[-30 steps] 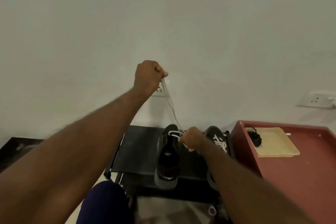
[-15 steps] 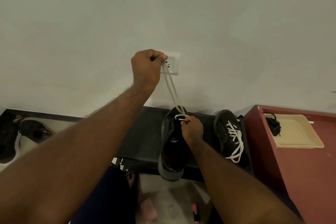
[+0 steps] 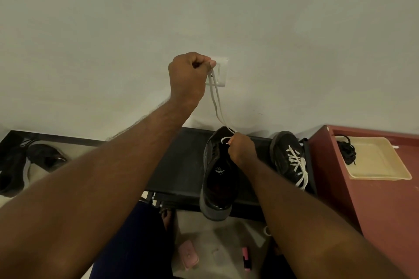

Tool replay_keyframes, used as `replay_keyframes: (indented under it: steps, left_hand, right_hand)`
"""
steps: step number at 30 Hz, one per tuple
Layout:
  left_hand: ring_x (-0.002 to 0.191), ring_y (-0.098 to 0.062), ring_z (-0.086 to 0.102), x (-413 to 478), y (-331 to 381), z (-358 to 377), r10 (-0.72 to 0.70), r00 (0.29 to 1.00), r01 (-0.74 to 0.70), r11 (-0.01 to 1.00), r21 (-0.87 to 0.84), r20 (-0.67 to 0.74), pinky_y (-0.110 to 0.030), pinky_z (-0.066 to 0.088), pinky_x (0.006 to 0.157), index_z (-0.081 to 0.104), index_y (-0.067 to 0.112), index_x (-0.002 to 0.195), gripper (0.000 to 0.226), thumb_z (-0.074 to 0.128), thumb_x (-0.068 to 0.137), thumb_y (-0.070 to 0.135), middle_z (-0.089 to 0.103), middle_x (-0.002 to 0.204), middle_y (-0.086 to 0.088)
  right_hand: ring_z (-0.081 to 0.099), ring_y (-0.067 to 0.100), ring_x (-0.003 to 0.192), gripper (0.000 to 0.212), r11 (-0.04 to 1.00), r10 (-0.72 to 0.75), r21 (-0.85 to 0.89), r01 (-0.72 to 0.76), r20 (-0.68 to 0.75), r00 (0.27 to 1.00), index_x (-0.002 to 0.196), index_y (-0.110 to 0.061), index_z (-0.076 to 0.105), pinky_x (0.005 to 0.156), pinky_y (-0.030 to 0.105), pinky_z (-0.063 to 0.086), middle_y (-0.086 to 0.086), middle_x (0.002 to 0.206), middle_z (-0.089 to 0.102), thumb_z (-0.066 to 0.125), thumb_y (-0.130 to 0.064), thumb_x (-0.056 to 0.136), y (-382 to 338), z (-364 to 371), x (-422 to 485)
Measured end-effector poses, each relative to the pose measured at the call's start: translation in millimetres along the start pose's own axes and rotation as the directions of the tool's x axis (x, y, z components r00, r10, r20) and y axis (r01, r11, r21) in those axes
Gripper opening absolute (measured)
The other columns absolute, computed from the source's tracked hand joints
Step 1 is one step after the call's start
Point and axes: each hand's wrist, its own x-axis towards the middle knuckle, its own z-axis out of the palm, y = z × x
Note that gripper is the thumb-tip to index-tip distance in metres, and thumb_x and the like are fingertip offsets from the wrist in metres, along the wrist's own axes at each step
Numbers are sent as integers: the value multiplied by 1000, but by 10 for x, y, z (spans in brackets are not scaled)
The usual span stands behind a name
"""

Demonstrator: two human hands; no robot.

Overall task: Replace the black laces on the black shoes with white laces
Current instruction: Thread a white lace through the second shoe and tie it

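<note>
A black shoe lies on a low black rack, heel towards me and hanging over the front edge. My left hand is raised in a fist and grips both strands of a white lace, stretched up from the shoe's toe end. My right hand pinches the lace at the lowest eyelets. A second black shoe with white lacing stands to the right. A bundle of black laces lies on a cream tray.
The tray sits on a red-brown cabinet at the right. A white wall socket is behind my left hand. Dark shoes lie on the floor at the left. Small pink items lie on the floor below the rack.
The view has tilted down, showing more floor and rack. My left hand keeps the lace pulled up; my right hand has moved from the shoe's side to the lace at the eyelets.
</note>
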Motion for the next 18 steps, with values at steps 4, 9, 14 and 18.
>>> replay_keyframes:
  steps: [4, 9, 14, 18]
  left_hand:
    - [65, -11, 64, 32, 4, -19, 10, 1000, -10, 1000, -3, -4, -40, 59, 73, 73, 11, 79, 6, 73, 85, 14, 71, 72, -4]
    - [69, -14, 67, 52, 99, -45, 19, 1000, -19, 1000, 16, 24, -35, 60, 72, 74, 7, 85, 7, 72, 86, 14, 71, 74, -3]
    - [66, -11, 66, 114, 492, -105, 103, 974, -122, 989, 82, 202, -24, 58, 67, 72, 9, 82, 11, 66, 90, 10, 70, 73, -2]
    - [57, -4, 62, 293, 1225, -127, 242, 904, -324, 926, 195, 353, -15, 52, 60, 71, 0, 86, 15, 60, 93, 6, 63, 67, 9]
  right_hand:
    - [63, 30, 107, 18, 1000, 21, 10, -21, -13, 1000, 112, -7, 58, 90, 40, 52, 12, 112, 67, 58, -15, 97, 31, -19, 43]
    - [61, 34, 110, 19, 999, -16, 28, 16, 26, 1000, 112, -3, 59, 89, 39, 47, 17, 115, 66, 53, -15, 99, 42, -97, 15]
    - [64, 32, 101, 16, 934, -27, 355, 44, -54, 998, 99, -8, 67, 81, 31, 48, 12, 101, 67, 52, -15, 97, -84, -819, -141]
    - [71, 24, 83, 20, 686, -184, 601, 410, -402, 897, 92, -8, 69, 68, 33, 56, 10, 94, 72, 63, -27, 94, -711, -2078, -377]
